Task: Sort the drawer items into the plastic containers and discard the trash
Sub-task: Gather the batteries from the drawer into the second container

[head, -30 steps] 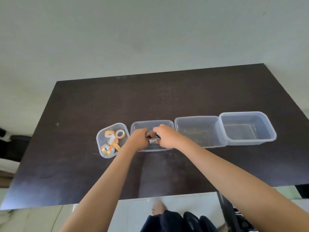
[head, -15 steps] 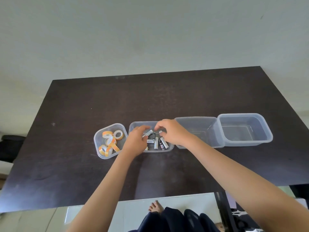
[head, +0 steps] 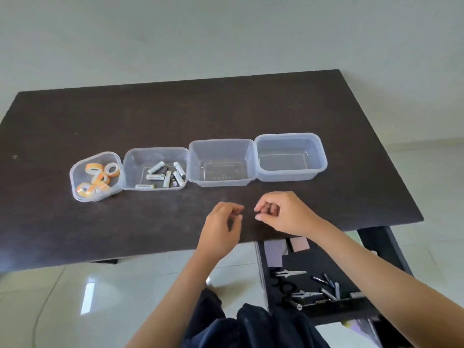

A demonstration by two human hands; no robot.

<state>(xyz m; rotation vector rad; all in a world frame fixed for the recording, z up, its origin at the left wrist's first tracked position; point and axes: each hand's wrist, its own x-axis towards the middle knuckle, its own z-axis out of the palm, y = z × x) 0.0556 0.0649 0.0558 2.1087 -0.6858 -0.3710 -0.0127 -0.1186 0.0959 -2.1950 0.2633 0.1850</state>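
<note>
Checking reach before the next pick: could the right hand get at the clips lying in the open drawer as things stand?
Probably yes. The right hand holds nothing, and the drawer is open below it with the clips uncovered.

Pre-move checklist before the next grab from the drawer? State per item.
1. Left hand free: ok, fingers loosely curled, nothing held.
2. Right hand free: ok, nothing visible in it.
3. Batteries inside the second container: ok, none on the table.
4. Tape rolls in the leftmost container: ok.
5. Two right containers ready for new items: ok, both look empty.
6. Open drawer has items left: ok, clips and small pieces visible; exact types cannot tell.
</note>
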